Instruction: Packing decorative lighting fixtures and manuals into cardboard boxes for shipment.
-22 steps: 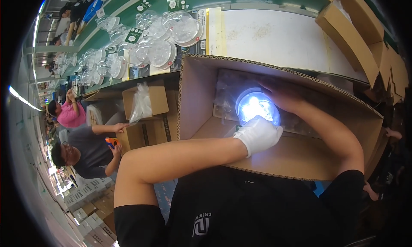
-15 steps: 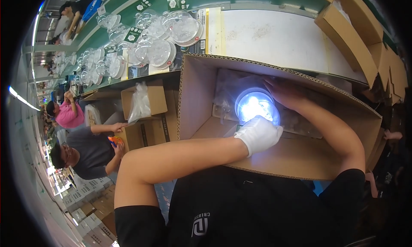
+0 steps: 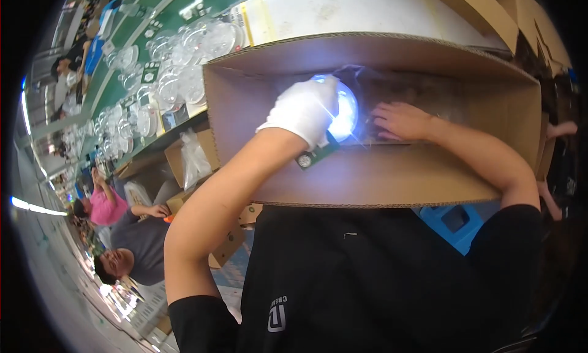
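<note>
My left hand (image 3: 303, 111), in a white glove, grips a round clear lamp (image 3: 346, 115) that glows bright bluish white. The lamp is tilted partly on edge inside a deep cardboard box (image 3: 361, 178). A green card tag (image 3: 316, 154) hangs below the glove. The glove hides the lamp's left side, and glare blurs its details. My bare right hand (image 3: 401, 121) reaches into the box just right of the lamp. Its fingers are stretched out, apart from the lamp, over clear plastic-wrapped contents (image 3: 432, 95).
Several clear round lamps (image 3: 214, 40) with green tags stand on the green bench (image 3: 168, 16) at the far left. Open cartons (image 3: 484, 13) stand at the far right. A blue plastic piece (image 3: 450, 227) lies beside my body. A co-worker in grey (image 3: 144, 246) is at the left.
The view has shifted. My gloved hand has moved from the lamp's near side to its left, and the lamp has tilted. My right hand has come away from the lamp's far side.
</note>
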`<state>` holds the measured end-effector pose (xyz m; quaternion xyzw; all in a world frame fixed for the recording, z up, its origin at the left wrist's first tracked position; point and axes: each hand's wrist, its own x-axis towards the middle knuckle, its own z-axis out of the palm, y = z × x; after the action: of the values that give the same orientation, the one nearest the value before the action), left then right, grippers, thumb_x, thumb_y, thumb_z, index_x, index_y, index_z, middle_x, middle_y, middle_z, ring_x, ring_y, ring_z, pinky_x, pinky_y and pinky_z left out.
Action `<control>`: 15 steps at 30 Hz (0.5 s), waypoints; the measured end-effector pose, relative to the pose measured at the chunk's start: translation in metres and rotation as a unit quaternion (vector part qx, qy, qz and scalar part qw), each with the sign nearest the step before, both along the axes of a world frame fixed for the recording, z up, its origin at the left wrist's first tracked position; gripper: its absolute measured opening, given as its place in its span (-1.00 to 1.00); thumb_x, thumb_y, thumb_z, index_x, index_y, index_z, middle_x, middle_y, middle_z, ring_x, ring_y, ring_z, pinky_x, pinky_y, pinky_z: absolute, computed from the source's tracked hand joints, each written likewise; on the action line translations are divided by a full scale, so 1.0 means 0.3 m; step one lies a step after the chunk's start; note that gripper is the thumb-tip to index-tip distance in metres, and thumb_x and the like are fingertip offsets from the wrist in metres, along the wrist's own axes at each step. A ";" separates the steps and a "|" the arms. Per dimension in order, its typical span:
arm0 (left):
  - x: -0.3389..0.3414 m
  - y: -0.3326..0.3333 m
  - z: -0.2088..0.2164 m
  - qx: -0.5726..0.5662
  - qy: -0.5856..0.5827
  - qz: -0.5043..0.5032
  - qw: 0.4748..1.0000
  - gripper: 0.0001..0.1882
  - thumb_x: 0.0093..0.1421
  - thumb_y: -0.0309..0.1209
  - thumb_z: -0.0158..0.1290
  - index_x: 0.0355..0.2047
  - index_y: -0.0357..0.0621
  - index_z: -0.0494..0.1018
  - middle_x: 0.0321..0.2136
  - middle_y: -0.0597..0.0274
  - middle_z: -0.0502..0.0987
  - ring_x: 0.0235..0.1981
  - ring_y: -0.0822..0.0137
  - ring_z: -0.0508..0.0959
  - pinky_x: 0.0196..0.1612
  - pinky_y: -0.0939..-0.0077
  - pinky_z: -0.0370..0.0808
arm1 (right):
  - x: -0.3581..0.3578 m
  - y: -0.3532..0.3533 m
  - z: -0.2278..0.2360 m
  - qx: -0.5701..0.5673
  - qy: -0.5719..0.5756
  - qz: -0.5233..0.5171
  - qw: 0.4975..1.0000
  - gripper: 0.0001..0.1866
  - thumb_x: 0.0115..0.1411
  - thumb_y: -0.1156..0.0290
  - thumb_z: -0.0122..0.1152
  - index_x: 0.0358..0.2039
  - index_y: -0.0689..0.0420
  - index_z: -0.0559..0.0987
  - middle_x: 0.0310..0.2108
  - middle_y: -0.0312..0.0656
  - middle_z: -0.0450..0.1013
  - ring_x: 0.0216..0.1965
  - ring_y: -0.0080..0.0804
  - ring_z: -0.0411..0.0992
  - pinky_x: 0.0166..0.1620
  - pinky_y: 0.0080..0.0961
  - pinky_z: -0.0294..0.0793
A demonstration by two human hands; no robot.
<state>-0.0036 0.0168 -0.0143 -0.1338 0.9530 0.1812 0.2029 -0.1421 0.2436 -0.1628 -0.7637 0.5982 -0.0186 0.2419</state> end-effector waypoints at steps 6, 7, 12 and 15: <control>-0.020 0.001 -0.002 -0.028 -0.008 -0.013 1.000 -0.74 0.32 -0.29 -0.09 -0.24 -0.27 0.43 -0.48 -0.28 0.56 -0.37 -0.25 0.59 -0.20 -0.09 0.51 | 0.026 0.058 -0.117 0.104 -0.057 0.041 0.992 -0.42 0.25 -0.01 0.16 0.10 0.16 0.43 0.22 -0.06 0.31 0.23 -0.08 0.28 0.13 -0.16 0.46; -0.021 0.004 -0.002 -0.031 -0.012 -0.020 0.999 -0.74 0.32 -0.29 -0.09 -0.24 -0.27 0.43 -0.48 -0.28 0.56 -0.37 -0.25 0.59 -0.20 -0.09 0.51 | 0.013 0.068 -0.129 0.100 -0.062 0.035 0.992 -0.42 0.25 -0.01 0.16 0.10 0.16 0.43 0.22 -0.06 0.31 0.23 -0.08 0.28 0.13 -0.16 0.46; -0.005 -0.017 -0.029 -0.057 -0.021 0.030 0.998 -0.75 0.31 -0.29 -0.08 -0.24 -0.27 0.42 -0.48 -0.29 0.55 -0.37 -0.25 0.58 -0.21 -0.09 0.50 | -0.017 0.077 -0.148 0.107 -0.044 0.057 0.992 -0.38 0.21 0.03 0.23 0.16 0.14 0.42 0.25 -0.13 0.30 0.25 -0.11 0.27 0.17 -0.16 0.44; -0.008 -0.006 -0.014 -0.043 -0.035 0.007 0.998 -0.75 0.31 -0.29 -0.07 -0.21 -0.26 0.41 -0.50 -0.29 0.55 -0.38 -0.26 0.58 -0.22 -0.10 0.50 | -0.012 0.089 -0.148 0.116 -0.052 0.059 0.990 -0.40 0.20 0.08 0.23 0.16 0.14 0.42 0.24 -0.16 0.31 0.26 -0.14 0.27 0.18 -0.18 0.43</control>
<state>-0.0060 0.0150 -0.0185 -0.1557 0.9510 0.1369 0.2293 -0.1456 0.2704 -0.2072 -0.7622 0.5373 0.0257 0.3602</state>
